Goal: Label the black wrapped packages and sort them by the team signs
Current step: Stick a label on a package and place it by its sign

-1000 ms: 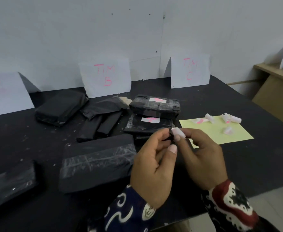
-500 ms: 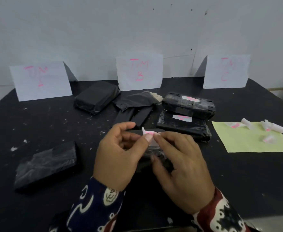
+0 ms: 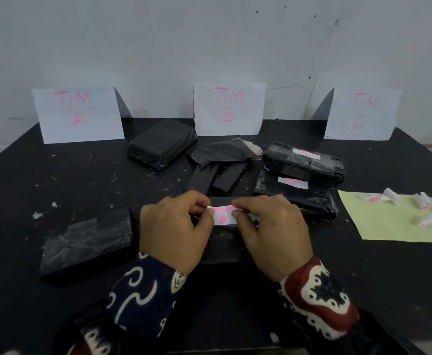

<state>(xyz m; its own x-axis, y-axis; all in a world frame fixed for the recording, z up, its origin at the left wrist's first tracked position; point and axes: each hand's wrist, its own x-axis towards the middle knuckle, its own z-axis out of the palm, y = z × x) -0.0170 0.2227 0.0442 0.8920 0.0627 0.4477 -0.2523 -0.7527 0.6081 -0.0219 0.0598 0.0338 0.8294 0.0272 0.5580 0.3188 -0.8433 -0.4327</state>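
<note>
A small white label with pink writing (image 3: 223,214) is stretched flat between my two hands, just above a black wrapped package (image 3: 224,245) that lies on the table under them. My left hand (image 3: 174,230) pinches the label's left end and my right hand (image 3: 271,233) pinches its right end. Three white paper signs lean against the wall: TIM A (image 3: 78,114), TIM B (image 3: 229,107) and TIM C (image 3: 362,112). Two black packages with white labels on them, one (image 3: 303,163) resting on the other (image 3: 295,196), lie in front right of the TIM B sign.
Another black package (image 3: 87,243) lies left of my hands, one more (image 3: 161,143) sits between the TIM A and TIM B signs, and a loose pile of black wrap and narrow black pieces (image 3: 218,166) is in the middle. A pale green sheet (image 3: 394,224) at the right holds several rolled labels.
My hands have come down from in front of me to the package and unrolled the label flat between them. The view has swung left, bringing the TIM A sign into sight.
</note>
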